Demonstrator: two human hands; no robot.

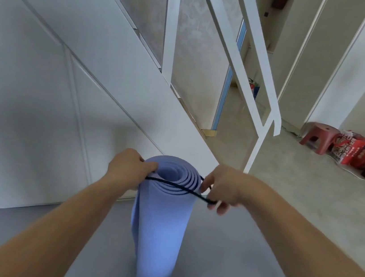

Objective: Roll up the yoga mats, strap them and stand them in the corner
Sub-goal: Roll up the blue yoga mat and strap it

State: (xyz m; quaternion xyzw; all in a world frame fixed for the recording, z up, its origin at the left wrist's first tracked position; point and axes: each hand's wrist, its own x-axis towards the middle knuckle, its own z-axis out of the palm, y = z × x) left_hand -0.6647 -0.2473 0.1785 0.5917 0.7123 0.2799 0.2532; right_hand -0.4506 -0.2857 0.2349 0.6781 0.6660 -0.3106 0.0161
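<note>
Rising left of and behind the rolled purple mat (159, 229), a white panelled wall (42, 95) is seen, its lower edge met by the grey floor (243, 252). Open floor is left to the mat's right and on its near side. A white railing post (255, 148) is set behind the mat to its right. The mat is stood upright on the floor, spiral end upward. A red stool (317, 137) is placed well beyond. The mat's top rim is gripped by the curled fingers of the left hand (125, 168). A dark cord (177, 185) is stretched across that rim and pinched by the right hand (224, 186) just beside the mat's right edge.
</note>
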